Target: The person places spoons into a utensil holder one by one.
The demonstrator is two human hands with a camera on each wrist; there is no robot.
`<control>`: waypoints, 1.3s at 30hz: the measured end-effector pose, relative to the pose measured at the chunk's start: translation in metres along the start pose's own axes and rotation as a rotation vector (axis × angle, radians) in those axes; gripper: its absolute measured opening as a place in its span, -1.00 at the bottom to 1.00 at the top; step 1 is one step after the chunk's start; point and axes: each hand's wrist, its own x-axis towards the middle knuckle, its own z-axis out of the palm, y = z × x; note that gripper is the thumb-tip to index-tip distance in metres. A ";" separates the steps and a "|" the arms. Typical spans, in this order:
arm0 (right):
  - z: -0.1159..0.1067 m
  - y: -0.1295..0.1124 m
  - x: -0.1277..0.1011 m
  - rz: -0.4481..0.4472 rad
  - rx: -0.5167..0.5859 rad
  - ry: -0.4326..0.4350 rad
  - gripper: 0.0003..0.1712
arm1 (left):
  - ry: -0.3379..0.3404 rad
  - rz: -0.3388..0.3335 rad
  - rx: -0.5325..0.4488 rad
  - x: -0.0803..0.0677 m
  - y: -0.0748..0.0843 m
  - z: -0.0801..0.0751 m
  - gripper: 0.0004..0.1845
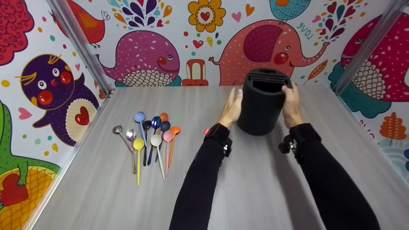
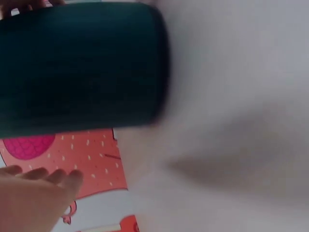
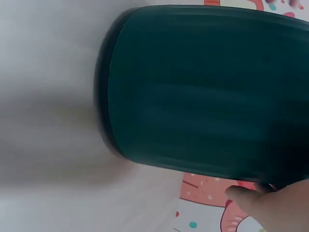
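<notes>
A dark green, nearly black cylindrical utensil holder (image 1: pixel 260 110) with a slotted top and a wide opening is at the right of the table, leaning a little. My right hand (image 1: pixel 291 107) grips its right side near the top, thumb at the rim; in the right wrist view that hand (image 3: pixel 275 205) shows at the lower corner. On the other side is my left hand (image 1: pixel 231 108), fingers fairly straight. The left wrist view shows those fingers (image 2: pixel 57 178) a small way off the wall. Its base appears raised from the table, with a shadow beyond it.
Several spoons lie loosely grouped at the left of the grey table (image 1: pixel 105 198), among them a yellow spoon (image 1: pixel 138 145), a white spoon (image 1: pixel 156 140) and a silver ladle-like spoon (image 1: pixel 118 129). A picture-printed wall (image 1: pixel 204 41) stands behind, with metal posts (image 1: pixel 81 41) at the corners.
</notes>
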 end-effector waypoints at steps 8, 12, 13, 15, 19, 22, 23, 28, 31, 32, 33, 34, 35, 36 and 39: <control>0.018 0.010 -0.016 -0.110 0.013 0.009 -0.36 | 0.073 0.070 -0.065 0.007 0.008 0.009 -0.26; 0.022 0.015 -0.023 -0.153 0.020 0.036 -0.37 | 0.105 0.087 -0.103 0.008 0.008 0.012 -0.27; 0.024 0.015 -0.024 -0.162 0.030 0.038 -0.37 | 0.113 0.092 -0.112 0.008 0.007 0.013 -0.28; 0.026 0.017 -0.027 -0.171 0.037 0.041 -0.35 | 0.129 0.107 -0.133 0.008 0.006 0.014 -0.29; 0.030 0.020 -0.031 -0.186 0.040 0.039 -0.31 | 0.165 0.168 -0.171 0.005 0.001 0.015 -0.35; 0.032 0.020 -0.035 -0.194 0.041 0.040 -0.31 | 0.180 0.204 -0.182 0.002 0.000 0.016 -0.40; 0.033 0.020 -0.036 -0.195 0.049 0.036 -0.31 | 0.181 0.207 -0.182 0.001 -0.001 0.016 -0.40; 0.035 0.020 -0.040 -0.185 0.088 0.002 -0.28 | 0.193 0.190 -0.138 -0.006 -0.002 0.016 -0.39; 0.035 0.020 -0.041 -0.201 0.101 -0.016 -0.28 | 0.199 0.173 -0.082 -0.010 -0.003 0.013 -0.36; 0.036 0.020 -0.042 -0.207 0.107 -0.021 -0.29 | 0.201 0.169 -0.064 -0.011 -0.002 0.012 -0.35; 0.036 0.020 -0.042 -0.213 0.110 -0.025 -0.30 | 0.203 0.166 -0.048 -0.013 -0.002 0.010 -0.34; 0.036 0.020 -0.043 -0.217 0.116 -0.029 -0.30 | 0.201 0.163 -0.034 -0.014 -0.002 0.009 -0.33; 0.037 0.020 -0.044 -0.218 0.121 -0.034 -0.31 | 0.199 0.160 -0.025 -0.015 -0.002 0.008 -0.32; 0.037 0.020 -0.045 -0.219 0.126 -0.039 -0.31 | 0.197 0.159 -0.019 -0.017 -0.002 0.006 -0.32; 0.044 0.020 -0.050 -0.216 0.137 -0.066 -0.30 | 0.200 0.151 -0.001 -0.023 -0.004 -0.002 -0.31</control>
